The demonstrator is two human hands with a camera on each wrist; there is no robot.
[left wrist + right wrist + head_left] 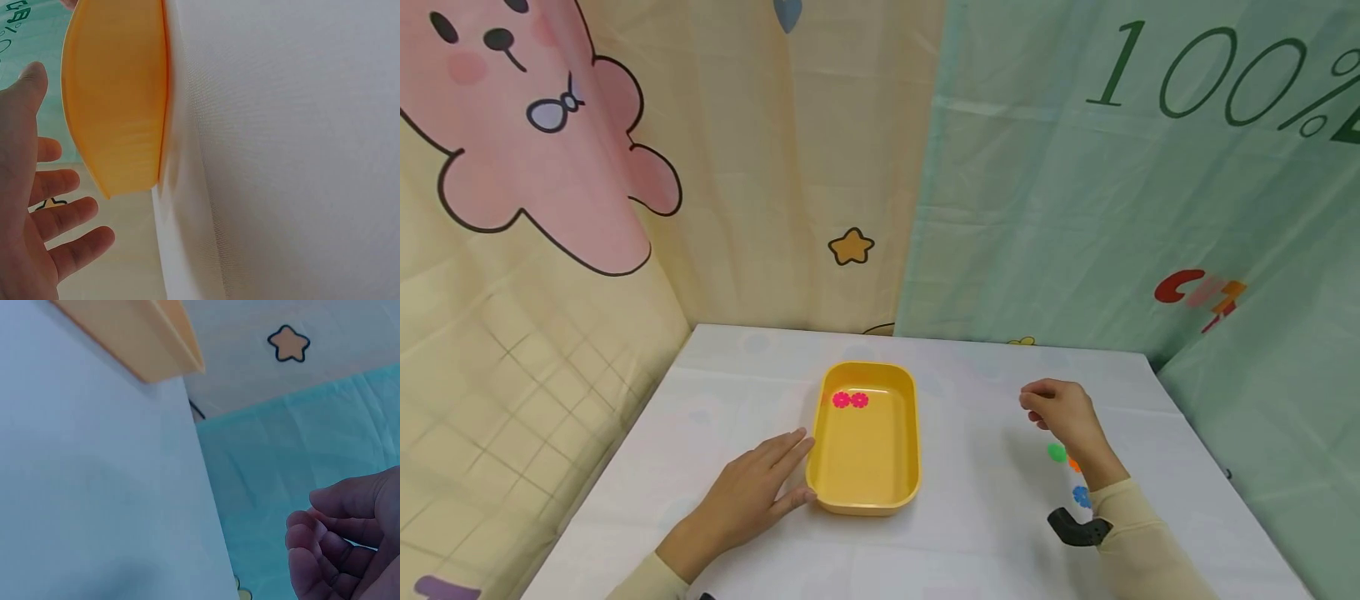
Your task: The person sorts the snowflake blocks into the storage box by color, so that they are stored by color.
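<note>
A yellow rectangular tray stands on the white-covered table, with two pink flower-shaped pieces side by side near its far end. My left hand is at the tray's left side, fingertips right at the rim; in the left wrist view its fingers are spread and nearly straight. To the right of the tray, my right hand is raised over the table. Its fingers curl in, thumb against the index finger; I cannot tell whether something small is pinched there.
Below my right wrist lie a green piece, an orange piece partly covered by the arm, and a blue flower-shaped piece. Printed curtains hang behind and at both sides of the table. A black strap juts from my right sleeve.
</note>
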